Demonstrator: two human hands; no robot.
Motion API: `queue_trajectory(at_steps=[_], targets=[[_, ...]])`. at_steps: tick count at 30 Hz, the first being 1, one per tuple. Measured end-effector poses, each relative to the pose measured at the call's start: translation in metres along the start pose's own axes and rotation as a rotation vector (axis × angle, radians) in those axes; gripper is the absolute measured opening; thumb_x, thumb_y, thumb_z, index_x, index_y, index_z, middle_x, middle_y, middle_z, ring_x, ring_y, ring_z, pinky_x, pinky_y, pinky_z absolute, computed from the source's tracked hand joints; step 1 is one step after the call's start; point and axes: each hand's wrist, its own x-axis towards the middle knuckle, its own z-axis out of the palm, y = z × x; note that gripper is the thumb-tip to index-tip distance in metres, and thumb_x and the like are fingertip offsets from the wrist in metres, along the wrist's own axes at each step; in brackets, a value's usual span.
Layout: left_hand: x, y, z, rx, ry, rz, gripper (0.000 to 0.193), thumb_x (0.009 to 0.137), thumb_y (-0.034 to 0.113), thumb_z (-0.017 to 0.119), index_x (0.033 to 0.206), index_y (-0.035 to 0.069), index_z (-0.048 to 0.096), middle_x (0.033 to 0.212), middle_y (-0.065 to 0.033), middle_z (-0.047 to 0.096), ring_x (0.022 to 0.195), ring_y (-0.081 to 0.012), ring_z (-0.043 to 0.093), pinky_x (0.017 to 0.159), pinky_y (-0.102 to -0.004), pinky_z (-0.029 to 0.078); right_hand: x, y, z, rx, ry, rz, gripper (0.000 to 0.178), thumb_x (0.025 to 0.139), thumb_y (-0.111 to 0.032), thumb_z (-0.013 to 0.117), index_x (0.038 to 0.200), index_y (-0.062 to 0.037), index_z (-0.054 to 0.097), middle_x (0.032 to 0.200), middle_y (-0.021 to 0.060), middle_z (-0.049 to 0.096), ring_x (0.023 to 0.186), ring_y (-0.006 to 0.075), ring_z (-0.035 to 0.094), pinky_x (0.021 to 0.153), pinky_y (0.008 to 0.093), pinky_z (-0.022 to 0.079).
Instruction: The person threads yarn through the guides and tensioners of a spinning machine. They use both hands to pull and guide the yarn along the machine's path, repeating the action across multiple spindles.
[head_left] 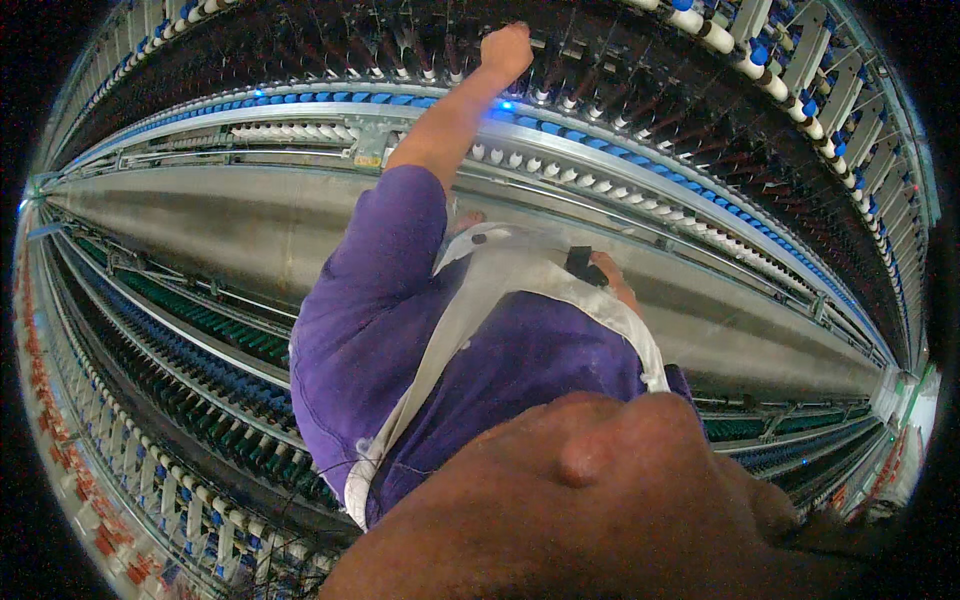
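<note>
My left hand (506,55) is stretched far out over a long spinning frame (600,60), among its row of dark bobbins (452,62). Its fingers are curled closed, and whatever may be in them is too small to make out. Close to my waist, my right hand (612,275) shows only in part beside the white apron (500,262). A small black boxy object (585,265) is right next to that hand. The right fingers are mostly hidden, so I cannot see whether they grip it.
A blue strip (570,132) with a lit blue lamp (507,105) runs along the frame under my left forearm. Below it sits a row of white tips (555,168). Behind me stands a second machine (215,420), across a grey floor aisle (230,215).
</note>
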Motion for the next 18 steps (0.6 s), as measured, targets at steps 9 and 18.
queue_trajectory(at_steps=[9, 18], targets=[[-0.12, -0.024, 0.073, 0.104, -0.575, 0.154, 0.038, 0.093, 0.035, 0.057, 0.108, 0.0, 0.062, 0.09, -0.022, 0.068, 0.086, -0.0401, 0.067, 0.076, -0.0525, 0.053, -0.134, -0.033, 0.075, 0.122, -0.285, 0.302, 0.028, 0.091, -0.019, 0.057, 0.115, -0.0088, 0.067, 0.106, 0.0185, 0.068, 0.095, 0.0381, 0.065, 0.082, 0.0431, 0.052], [-0.156, -0.089, 0.06, -0.365, -0.355, -0.198, 0.045, 0.091, 0.045, 0.065, 0.128, 0.019, 0.063, 0.12, -0.008, 0.068, 0.113, -0.0264, 0.063, 0.095, -0.0383, 0.049, -0.158, -0.031, 0.062, 0.164, -0.313, 0.344, 0.028, 0.091, -0.021, 0.058, 0.114, -0.009, 0.067, 0.104, 0.0186, 0.068, 0.093, 0.0377, 0.066, 0.079, 0.0435, 0.052]])
